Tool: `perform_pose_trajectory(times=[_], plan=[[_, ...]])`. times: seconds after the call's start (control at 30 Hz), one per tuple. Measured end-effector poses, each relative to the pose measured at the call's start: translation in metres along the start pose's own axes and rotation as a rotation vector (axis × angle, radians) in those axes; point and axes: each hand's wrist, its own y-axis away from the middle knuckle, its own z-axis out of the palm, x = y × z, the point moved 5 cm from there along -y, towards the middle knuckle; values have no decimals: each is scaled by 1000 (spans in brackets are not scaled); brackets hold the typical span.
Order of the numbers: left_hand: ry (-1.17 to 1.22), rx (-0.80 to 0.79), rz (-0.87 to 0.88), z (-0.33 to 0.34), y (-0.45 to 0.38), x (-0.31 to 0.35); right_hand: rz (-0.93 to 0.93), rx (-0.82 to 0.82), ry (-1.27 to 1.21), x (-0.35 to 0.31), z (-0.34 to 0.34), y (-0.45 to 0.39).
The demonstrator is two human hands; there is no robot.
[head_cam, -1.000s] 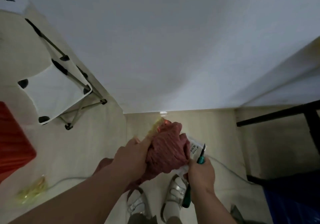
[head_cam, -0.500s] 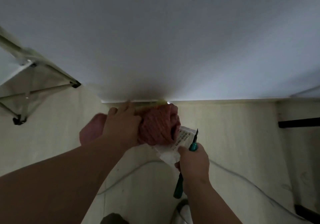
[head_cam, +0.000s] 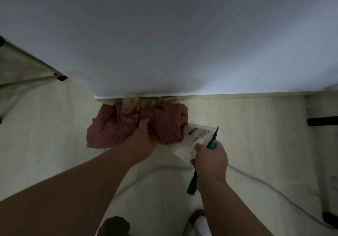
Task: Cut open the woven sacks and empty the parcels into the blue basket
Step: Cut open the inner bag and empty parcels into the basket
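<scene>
Camera tipped further toward the white wall (head_cam: 173, 34) since a second ago; sandalled feet, red bin and blue basket gone from view, folding stool cut down to one leg (head_cam: 33, 79) at the left edge; reddish woven sack (head_cam: 164, 124) carried from mid-air up against the foot of the wall, more spread out to the left; left hand (head_cam: 144, 133) shifted from over the sack's left side to gripping its middle; right hand (head_cam: 210, 155), with knife (head_cam: 213, 138) and white label (head_cam: 190, 140), moved up alongside.
</scene>
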Motion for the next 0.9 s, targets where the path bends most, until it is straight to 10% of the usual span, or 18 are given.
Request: perform_pose_trajectory(times=[0.3,0.9], plan=[[68,-68,-241,-30,154,49,86,206,-118,-21,-90,118],[464,-103,-426,22,477,205,157,-76,-163,41,-303,357]])
